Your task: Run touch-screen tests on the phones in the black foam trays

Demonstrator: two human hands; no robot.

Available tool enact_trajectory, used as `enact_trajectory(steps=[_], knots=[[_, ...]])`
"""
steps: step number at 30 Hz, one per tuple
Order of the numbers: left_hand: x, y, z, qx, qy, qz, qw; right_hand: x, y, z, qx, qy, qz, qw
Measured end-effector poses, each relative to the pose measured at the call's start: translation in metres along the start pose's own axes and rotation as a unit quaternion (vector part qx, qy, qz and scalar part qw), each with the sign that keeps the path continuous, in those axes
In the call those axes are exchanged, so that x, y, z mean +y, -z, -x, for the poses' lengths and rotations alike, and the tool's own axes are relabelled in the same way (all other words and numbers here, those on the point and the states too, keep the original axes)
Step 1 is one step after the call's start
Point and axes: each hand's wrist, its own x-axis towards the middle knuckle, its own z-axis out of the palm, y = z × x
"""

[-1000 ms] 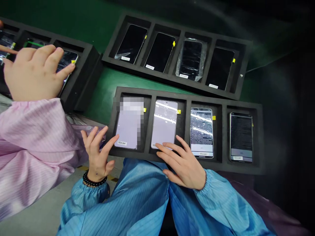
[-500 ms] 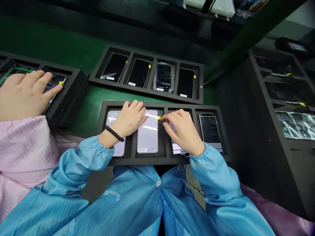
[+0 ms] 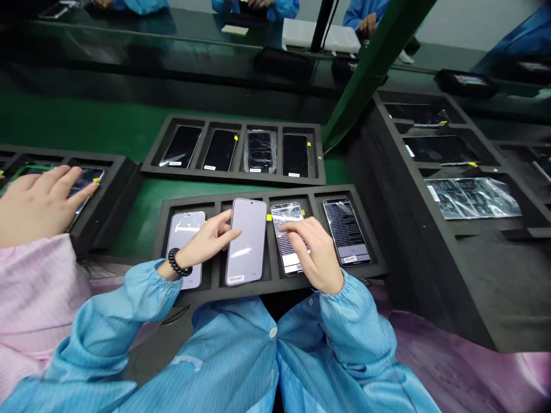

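A black foam tray (image 3: 206,295) lies in front of me with smartphones in its compartments. My left hand (image 3: 210,236) grips the left edge of the second smartphone (image 3: 246,246), thumb over its pale lilac screen. That phone looks raised a little out of its slot. To its left, a similar lilac-screened phone (image 3: 192,274) is partly covered by my wrist. My right hand (image 3: 316,252) is over the third phone (image 3: 284,229), which shows lines of text; its fingers are loosely bent, apart, with the fingertips at the screen. The rightmost phone (image 3: 346,229) shows text on a dark screen.
Behind is another foam tray (image 3: 232,177) of dark phones, one in clear wrap. Stacked trays (image 3: 447,246) rise at the right beside a green post (image 3: 374,74). At the left, a co-worker's hand (image 3: 38,198) in a pink sleeve covers another tray (image 3: 116,172). People in blue sit opposite.
My left hand has closed on the second phone's left edge, and the phone has come up and tilted. My right hand has moved down over the third phone's screen. The view has shifted.
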Motion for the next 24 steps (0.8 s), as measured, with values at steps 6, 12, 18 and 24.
enact_trajectory(steps=[6, 12, 18, 24], knots=[[0.038, -0.041, 0.037, 0.141, -0.052, 0.059, 0.987, -0.014, 0.009, 0.004, 0.056, -0.026, -0.020, 0.998], [0.042, -0.072, 0.076, 0.079, -0.031, 0.046, 0.995, -0.024, 0.012, 0.014, 0.101, 0.048, 0.052, 0.992], [0.047, -0.085, 0.082, 0.124, -0.020, 0.065, 0.990, -0.028, 0.021, 0.028, 0.104, 0.192, 0.098, 0.971], [0.054, -0.093, 0.091, 0.136, 0.020, 0.071, 0.988, -0.031, 0.023, 0.040, 0.102, 0.278, 0.000, 0.955]])
